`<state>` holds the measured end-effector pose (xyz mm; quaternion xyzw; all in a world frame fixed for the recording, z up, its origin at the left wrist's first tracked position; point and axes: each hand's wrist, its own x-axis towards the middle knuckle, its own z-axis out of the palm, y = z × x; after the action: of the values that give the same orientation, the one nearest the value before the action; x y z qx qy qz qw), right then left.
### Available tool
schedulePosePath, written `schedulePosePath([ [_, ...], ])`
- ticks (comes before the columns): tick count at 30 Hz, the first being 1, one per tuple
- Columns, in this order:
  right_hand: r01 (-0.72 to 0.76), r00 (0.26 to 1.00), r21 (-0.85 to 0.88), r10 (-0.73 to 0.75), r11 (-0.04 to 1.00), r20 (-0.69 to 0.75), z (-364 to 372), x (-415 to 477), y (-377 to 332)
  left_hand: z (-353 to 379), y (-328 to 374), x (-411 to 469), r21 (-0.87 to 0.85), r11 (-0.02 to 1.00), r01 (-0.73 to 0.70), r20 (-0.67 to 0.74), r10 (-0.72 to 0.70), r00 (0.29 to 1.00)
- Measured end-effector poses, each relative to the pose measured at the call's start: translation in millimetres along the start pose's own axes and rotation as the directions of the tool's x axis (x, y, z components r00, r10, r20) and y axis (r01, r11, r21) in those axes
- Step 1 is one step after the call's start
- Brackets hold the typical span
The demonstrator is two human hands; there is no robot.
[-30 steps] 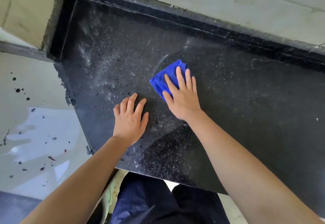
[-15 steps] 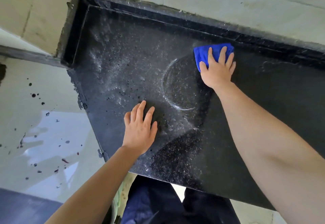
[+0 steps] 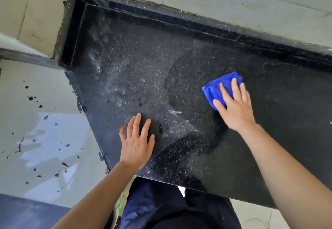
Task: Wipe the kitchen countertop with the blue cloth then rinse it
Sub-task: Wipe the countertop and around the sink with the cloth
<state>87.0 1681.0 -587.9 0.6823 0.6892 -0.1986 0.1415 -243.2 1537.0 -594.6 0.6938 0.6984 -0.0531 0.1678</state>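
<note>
Presently: right hand (image 3: 235, 109) flat, fingers straight, pressing blue cloth (image 3: 216, 89) onto black countertop (image 3: 179, 78), right of centre | left hand (image 3: 136, 144) palm-down, fingers straight, near front edge | damp swirl marks between.

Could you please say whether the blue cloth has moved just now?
Yes: the folded blue cloth came away from the raised black back edge, toward the person.
</note>
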Motion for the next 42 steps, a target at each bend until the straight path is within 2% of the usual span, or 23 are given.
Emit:
schedulePosePath([
  [4, -0.262, 0.964, 0.113, 0.265, 0.959, -0.014, -31, 75, -48, 1, -6, -1, 0.005, 1.0, -0.029, -0.007, 0.029, 1.0],
  [6, -0.277, 0.958, 0.169, 0.286, 0.946, -0.031, -39, 105, -97, 2, -8, -1, 0.015, 0.999, -0.032, -0.011, 0.032, 0.999],
  [7, -0.222, 0.971, 0.168, 0.233, 0.96, -0.048, -40, 113, -124, 2, -8, -1, 0.021, 0.999, -0.035, -0.015, 0.035, 0.999],
  [9, -0.016, 0.997, 0.103, 0.024, 0.995, -0.075, -32, 108, -177, 2, -9, 0, 0.033, 0.999, -0.039, -0.023, 0.04, 0.999],
  [11, 0.228, 0.972, 0.005, -0.227, 0.974, -0.061, -16, 83, -213, 2, -8, 1, 0.041, 0.998, -0.041, -0.029, 0.042, 0.999],
  [14, 0.471, 0.881, -0.09, -0.473, 0.877, 0.005, 2, 43, -202, 3, -8, 1, 0.033, 0.999, -0.043, -0.037, 0.044, 0.998],
  [16, 0.516, 0.856, -0.104, -0.517, 0.85, 0.015, 1, 38, -162, 4, -8, 2, 0.028, 0.999, -0.044, -0.04, 0.045, 0.998],
  [18, 0.398, 0.916, -0.081, -0.401, 0.914, -0.019, -7, 46, -115, 6, -8, 2, 0.033, 0.999, -0.042, -0.041, 0.044, 0.998],
  [20, 0.16, 0.986, -0.012, -0.16, 0.987, -0.045, -23, 64, -74, 7, -9, 2, 0.028, 0.998, -0.05, -0.042, 0.051, 0.998],
  [22, -0.01, 1.0, 0.018, 0.011, 1.0, -0.022, -40, 91, -58, 8, -11, 2, 0.027, 0.998, -0.058, -0.056, 0.059, 0.997],
  [24, -0.115, 0.993, 0.049, 0.114, 0.992, 0.014, -48, 113, -66, 9, -13, 3, 0.022, 0.997, -0.071, -0.067, 0.072, 0.995],
  [26, -0.197, 0.98, 0.092, 0.199, 0.976, -0.011, -44, 122, -88, 10, -14, 2, 0.021, 0.997, -0.075, -0.076, 0.076, 0.994],
  [28, -0.205, 0.974, 0.123, 0.214, 0.971, -0.069, -32, 114, -106, 10, -14, 2, 0.018, 0.997, -0.075, -0.076, 0.076, 0.994],
  [29, -0.166, 0.98, 0.118, 0.177, 0.979, -0.093, -24, 102, -113, 10, -14, 2, 0.016, 0.997, -0.076, -0.07, 0.077, 0.995],
  [32, 0.047, 0.993, 0.051, -0.041, 0.998, -0.109, 3, 45, -122, 9, -13, 2, 0.021, 0.998, -0.062, -0.036, 0.063, 0.997],
  [35, 0.263, 0.962, -0.06, -0.267, 0.963, -0.061, 30, -22, -95, 7, -10, 3, 0.01, 0.999, -0.05, 0.002, 0.05, 0.999],
  [37, 0.319, 0.947, -0.127, -0.321, 0.939, 0.011, 38, -50, -55, 7, -9, 4, 0.001, 0.999, -0.043, 0.016, 0.043, 0.999],
  [39, 0.253, 0.967, -0.15, -0.25, 0.956, 0.035, 33, -60, -10, 6, -9, 4, -0.004, 0.999, -0.04, 0.024, 0.04, 0.999],
  [42, -0.03, 0.998, -0.071, 0.033, 0.997, 0.044, 19, -51, 32, 5, -10, 4, 0.0, 0.999, -0.048, 0.025, 0.048, 0.999],
])
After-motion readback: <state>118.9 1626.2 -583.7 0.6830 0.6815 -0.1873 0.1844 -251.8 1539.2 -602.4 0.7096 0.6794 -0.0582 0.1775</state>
